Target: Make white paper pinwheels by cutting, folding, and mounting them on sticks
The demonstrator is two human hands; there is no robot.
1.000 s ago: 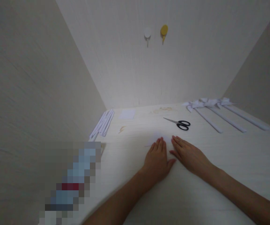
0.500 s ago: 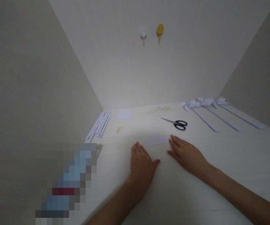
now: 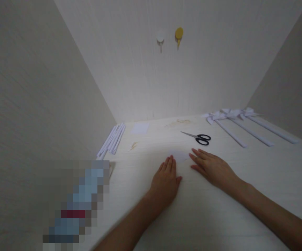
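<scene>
A folded piece of white paper (image 3: 181, 155) lies on the white table between my two hands, partly covered at its left side. My left hand (image 3: 166, 179) rests flat with its fingertips on the paper's near left edge and the thumb out to the side. At the paper's right end is my right hand (image 3: 210, 166), its fingers spread and the fingertips at or very near the corner. Neither hand grips anything. Beyond my right hand lie black-handled scissors (image 3: 196, 137), their blades pointing left.
White rolled paper sticks (image 3: 112, 139) lie in a bundle at the left, beside a square paper sheet (image 3: 140, 128). Paper flowers on stems (image 3: 234, 114) lie at the back right. Rubber bands (image 3: 133, 146) are on the table. A pixelated object (image 3: 74, 202) is at the lower left.
My left hand has slid right along the near edge of the paper, covering more of it. My right hand has stayed at the right end, its fingers spread slightly more.
</scene>
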